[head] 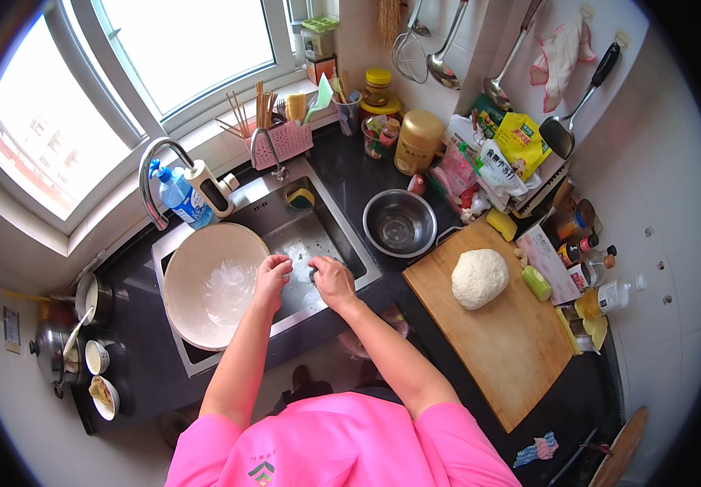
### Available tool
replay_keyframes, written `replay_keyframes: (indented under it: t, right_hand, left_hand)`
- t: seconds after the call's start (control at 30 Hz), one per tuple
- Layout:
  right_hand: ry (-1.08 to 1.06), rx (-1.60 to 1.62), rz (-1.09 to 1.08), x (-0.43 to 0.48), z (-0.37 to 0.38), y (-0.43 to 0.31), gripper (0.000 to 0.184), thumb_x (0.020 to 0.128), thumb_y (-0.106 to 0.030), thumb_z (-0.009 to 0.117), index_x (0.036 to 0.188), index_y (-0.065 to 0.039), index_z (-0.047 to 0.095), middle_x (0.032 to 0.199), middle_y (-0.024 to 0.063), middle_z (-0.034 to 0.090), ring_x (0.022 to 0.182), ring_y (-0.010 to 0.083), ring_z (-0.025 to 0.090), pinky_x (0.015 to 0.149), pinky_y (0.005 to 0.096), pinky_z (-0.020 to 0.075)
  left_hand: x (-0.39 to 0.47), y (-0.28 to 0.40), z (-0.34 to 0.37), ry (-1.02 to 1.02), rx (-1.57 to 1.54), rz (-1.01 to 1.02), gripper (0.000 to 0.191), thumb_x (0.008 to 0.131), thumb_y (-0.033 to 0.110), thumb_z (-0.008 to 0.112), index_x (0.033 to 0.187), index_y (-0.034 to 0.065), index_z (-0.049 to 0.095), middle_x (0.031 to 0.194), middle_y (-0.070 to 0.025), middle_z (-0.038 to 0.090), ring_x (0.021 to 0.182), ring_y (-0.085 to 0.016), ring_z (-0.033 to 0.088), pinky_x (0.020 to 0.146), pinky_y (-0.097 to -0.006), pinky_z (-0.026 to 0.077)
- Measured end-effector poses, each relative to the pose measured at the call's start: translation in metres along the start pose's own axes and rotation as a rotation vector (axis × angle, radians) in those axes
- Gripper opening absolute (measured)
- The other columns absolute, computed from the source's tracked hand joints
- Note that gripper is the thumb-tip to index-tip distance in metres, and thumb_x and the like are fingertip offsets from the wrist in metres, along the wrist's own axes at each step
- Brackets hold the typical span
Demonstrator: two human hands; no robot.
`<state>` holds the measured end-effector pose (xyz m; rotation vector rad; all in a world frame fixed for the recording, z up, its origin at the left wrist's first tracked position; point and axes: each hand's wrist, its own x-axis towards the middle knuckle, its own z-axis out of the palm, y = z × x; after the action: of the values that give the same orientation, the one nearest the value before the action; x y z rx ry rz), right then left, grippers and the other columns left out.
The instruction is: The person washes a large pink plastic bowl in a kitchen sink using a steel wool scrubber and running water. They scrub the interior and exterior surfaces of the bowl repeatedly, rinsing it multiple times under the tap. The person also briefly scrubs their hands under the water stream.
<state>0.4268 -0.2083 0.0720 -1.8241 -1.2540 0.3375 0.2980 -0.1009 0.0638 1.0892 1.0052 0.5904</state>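
Observation:
Both my hands are over the stainless steel sink [356, 252], a short gap apart. My left hand [273, 283] has its fingers curled towards the thumb, beside the rim of a large pale basin [204, 286] that rests over the left of the sink. My right hand [332, 281] bends its fingers downward, close to a dark spot in the sink that is partly hidden. Whether either hand pinches something small is too unclear to see. A ball of dough [480, 279] sits on a wooden cutting board [496, 365] to the right.
A steel bowl [399, 223] stands between sink and board. The curved faucet [165, 146] and a blue soap bottle [183, 198] are behind the basin. Bottles [606, 296] and food bags [509, 164] line the right wall. Pots [58, 353] and small bowls [104, 397] stand left.

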Motion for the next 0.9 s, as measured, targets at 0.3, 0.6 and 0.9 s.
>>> replay_keyframes:
  t: [0.3,0.6,0.9]
  right_hand:
    - [0.074,0.009,-0.076,0.014,-0.021,0.021,0.012,0.084,-0.014,0.054,0.090,-0.009,0.062,0.089,0.0130,0.063,0.081,0.0326,0.061,0.069,0.0427,0.0490]
    - [0.082,-0.061,-0.194,0.028,-0.023,0.035,0.018,0.081,-0.012,0.048,0.088,-0.009,0.064,0.087,0.0117,0.064,0.079,0.0295,0.063,0.067,0.0386,0.0513]
    - [0.153,-0.113,-0.179,0.033,-0.006,0.047,0.016,0.081,-0.010,0.050,0.088,-0.009,0.064,0.090,0.0097,0.064,0.080,0.0281,0.063,0.067,0.0370,0.0519]
  left_hand:
    - [0.027,-0.015,0.073,-0.103,-0.329,-0.282,0.017,0.084,0.007,0.045,0.095,0.0060,0.059,0.089,-0.0050,0.060,0.081,-0.019,0.055,0.073,-0.0364,0.045]
    - [0.046,-0.014,0.082,-0.122,-0.524,-0.428,0.022,0.084,0.001,0.038,0.093,-0.0006,0.058,0.089,-0.0115,0.059,0.085,-0.026,0.056,0.081,-0.0377,0.047]
    - [0.070,-0.026,0.081,-0.061,-0.543,-0.465,0.027,0.082,-0.001,0.038,0.100,-0.0037,0.058,0.093,-0.0137,0.059,0.089,-0.025,0.056,0.086,-0.0364,0.045]
